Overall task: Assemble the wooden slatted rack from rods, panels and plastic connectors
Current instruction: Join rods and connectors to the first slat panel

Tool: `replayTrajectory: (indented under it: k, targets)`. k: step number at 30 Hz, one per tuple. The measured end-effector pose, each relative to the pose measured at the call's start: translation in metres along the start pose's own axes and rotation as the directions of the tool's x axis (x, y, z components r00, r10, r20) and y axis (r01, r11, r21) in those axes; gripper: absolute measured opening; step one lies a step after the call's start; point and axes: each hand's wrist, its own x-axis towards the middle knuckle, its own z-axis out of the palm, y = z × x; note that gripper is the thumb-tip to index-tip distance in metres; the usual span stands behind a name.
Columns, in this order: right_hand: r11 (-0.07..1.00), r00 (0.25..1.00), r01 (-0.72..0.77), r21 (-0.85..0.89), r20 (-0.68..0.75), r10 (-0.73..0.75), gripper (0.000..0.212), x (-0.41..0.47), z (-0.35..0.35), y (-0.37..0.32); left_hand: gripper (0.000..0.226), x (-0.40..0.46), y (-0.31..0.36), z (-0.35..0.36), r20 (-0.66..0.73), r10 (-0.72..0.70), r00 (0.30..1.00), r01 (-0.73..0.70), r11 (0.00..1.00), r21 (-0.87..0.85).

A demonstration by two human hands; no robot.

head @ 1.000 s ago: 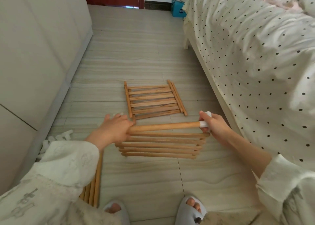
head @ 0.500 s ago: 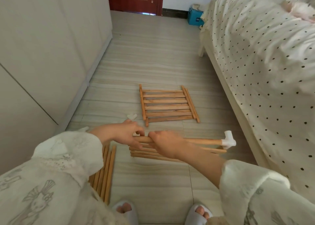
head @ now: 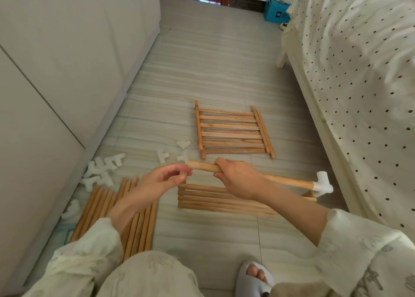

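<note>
My right hand grips a wooden rod near its left end and holds it level above the floor. A white plastic connector caps the rod's right end. My left hand hovers just left of the rod's bare end, fingers loosely curled, holding nothing that I can see. One slatted wooden panel lies flat on the floor beyond my hands. A second panel lies under the rod, partly hidden by my right forearm. Loose rods lie bundled at the lower left.
White connectors are piled by the wardrobe on the left, with three more near the far panel. A bed with a dotted cover runs along the right. My slippered foot is at the bottom. A blue box stands far back.
My left hand has let go of the rod's left end. My right hand slid from the connector end to the left part of the rod and now carries it alone.
</note>
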Motion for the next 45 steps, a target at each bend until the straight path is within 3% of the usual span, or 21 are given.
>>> replayTrajectory:
  k: [9, 14, 17, 20, 24, 26, 29, 32, 35, 38, 41, 45]
  targets:
    - [0.995, 0.997, 0.073, -0.063, 0.032, -0.071, 0.024, 0.004, 0.006, 0.0, 0.031, 0.002, -0.015, 0.012, -0.178, 0.042, 0.983, -0.061, 0.992, -0.106]
    - [0.99, 0.993, 0.121, -0.079, -0.001, -0.121, 0.035, 0.01, 0.009, -0.013, 0.034, -0.002, -0.028, 0.015, -0.172, 0.034, 0.984, -0.069, 0.977, -0.201]
    - [0.973, 0.987, 0.16, -0.167, 0.018, -0.159, 0.043, 0.024, 0.016, -0.024, 0.029, -0.008, -0.047, 0.014, -0.198, -0.004, 0.98, -0.038, 0.978, -0.206]
    - [0.978, 0.994, 0.106, -0.178, -0.016, -0.111, 0.042, 0.04, 0.013, -0.018, 0.024, -0.013, -0.074, 0.003, -0.248, -0.074, 0.966, 0.026, 0.981, -0.19]
    - [0.986, 0.994, 0.09, -0.137, -0.054, -0.098, 0.034, 0.055, 0.011, -0.009, 0.028, 0.003, -0.133, -0.031, -0.398, -0.194, 0.897, 0.222, 0.975, 0.026]
    - [0.994, 0.996, 0.09, -0.056, -0.015, -0.091, 0.029, 0.06, 0.013, -0.008, 0.038, 0.022, -0.164, -0.059, -0.527, -0.217, 0.822, 0.38, 0.898, 0.222]
    - [0.997, 0.997, 0.072, 0.039, 0.033, -0.074, 0.024, 0.064, 0.013, -0.006, 0.055, 0.046, -0.191, -0.103, -0.64, -0.229, 0.734, 0.583, 0.696, 0.42]
    - [0.996, 0.997, 0.071, 0.049, 0.027, -0.073, 0.022, 0.069, 0.014, -0.002, 0.075, 0.065, -0.205, -0.136, -0.619, -0.33, 0.712, 0.678, 0.552, 0.485]
    - [0.997, 0.997, 0.072, 0.03, 0.004, -0.072, 0.024, 0.073, 0.015, 0.001, 0.069, 0.08, -0.22, -0.146, -0.601, -0.38, 0.703, 0.708, 0.456, 0.539]
    - [0.996, 0.997, 0.076, 0.037, -0.019, -0.075, 0.028, 0.073, 0.016, 0.002, 0.044, 0.085, -0.232, -0.147, -0.579, -0.321, 0.75, 0.656, 0.473, 0.588]
    - [0.997, 0.998, 0.069, 0.046, -0.008, -0.068, 0.026, 0.072, 0.015, 0.001, 0.032, 0.088, -0.228, -0.143, -0.602, -0.247, 0.76, 0.625, 0.534, 0.569]
    - [0.995, 0.996, 0.084, 0.047, -0.011, -0.084, 0.025, 0.071, 0.015, -0.001, 0.031, 0.09, -0.167, -0.119, -0.704, -0.076, 0.706, 0.406, 0.858, 0.314]
